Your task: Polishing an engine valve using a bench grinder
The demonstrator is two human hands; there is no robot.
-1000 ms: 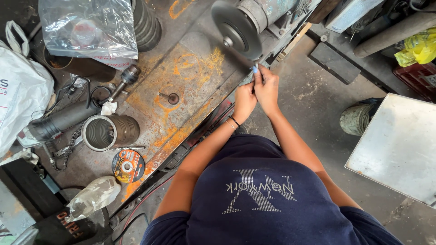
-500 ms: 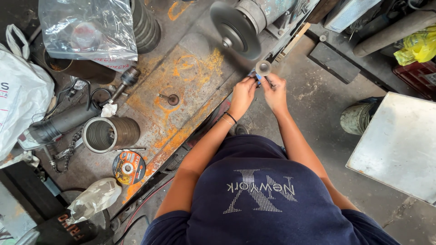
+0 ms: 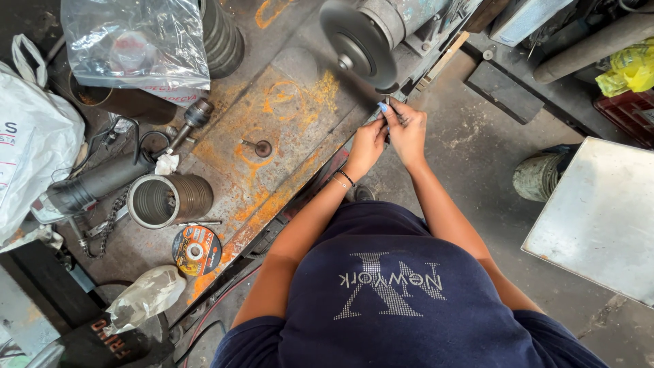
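Both hands are close together just under the big grey grinding wheel (image 3: pixel 361 42). The left hand (image 3: pixel 366 144) and the right hand (image 3: pixel 407 129) pinch one small metal piece (image 3: pixel 388 114) between them, fingers curled tight around it (it is too tiny to see well). The piece sits near the wheel's edge, above the rusty orange surface (image 3: pixel 272 136). A metal ring (image 3: pixel 167 199) lies well apart
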